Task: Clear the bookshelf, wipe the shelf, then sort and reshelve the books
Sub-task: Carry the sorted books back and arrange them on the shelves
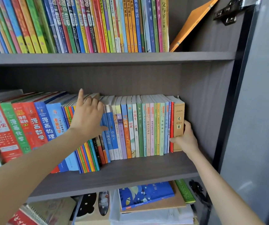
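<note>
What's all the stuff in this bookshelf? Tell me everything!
Top-row books: many, all colours, upright on the top shelf.
Orange book: one, orange, leaning tilted right of that row.
Middle-row books: many, all colours, standing on the middle shelf.
Tan book: one, tan, right end of the middle row.
Blue book: one, blue, flat on a pile, bottom shelf.
Hinge: one, black, top right corner.
Door: one, grey, far right.
Left hand: one, grips the tops of middle-row books.
Right hand: one, holds the tan book.
</note>
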The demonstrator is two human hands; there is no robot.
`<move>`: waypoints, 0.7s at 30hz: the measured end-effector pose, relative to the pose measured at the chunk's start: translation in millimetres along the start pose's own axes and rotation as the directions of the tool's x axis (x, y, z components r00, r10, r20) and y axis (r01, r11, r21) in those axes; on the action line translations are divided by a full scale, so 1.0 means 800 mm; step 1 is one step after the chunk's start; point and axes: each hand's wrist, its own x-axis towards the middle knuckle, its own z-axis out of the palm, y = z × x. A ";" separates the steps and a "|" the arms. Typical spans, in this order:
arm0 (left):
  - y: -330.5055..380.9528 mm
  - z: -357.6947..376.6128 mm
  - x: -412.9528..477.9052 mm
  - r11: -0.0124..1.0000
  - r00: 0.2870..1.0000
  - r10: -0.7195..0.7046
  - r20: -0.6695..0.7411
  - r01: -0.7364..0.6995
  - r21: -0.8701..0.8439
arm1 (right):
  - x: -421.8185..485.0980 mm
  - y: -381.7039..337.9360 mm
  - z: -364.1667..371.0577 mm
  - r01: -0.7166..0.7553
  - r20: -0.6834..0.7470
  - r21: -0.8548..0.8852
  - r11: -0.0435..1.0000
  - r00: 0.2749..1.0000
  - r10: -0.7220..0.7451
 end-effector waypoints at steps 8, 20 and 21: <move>-0.007 -0.015 0.003 0.995 0.998 -0.059 -0.024 0.057 -0.079 | 0.009 -0.036 -0.014 0.047 -0.032 0.052 0.998 0.998 -0.045; -0.028 -0.051 -0.079 0.944 0.987 -0.151 -0.058 0.127 -0.303 | -0.102 -0.136 0.015 0.594 -0.153 -0.251 0.765 0.756 -0.637; -0.035 -0.052 -0.097 0.942 0.983 -0.160 -0.089 0.125 -0.312 | -0.116 -0.149 0.027 0.672 -0.125 -0.173 0.720 0.710 -0.693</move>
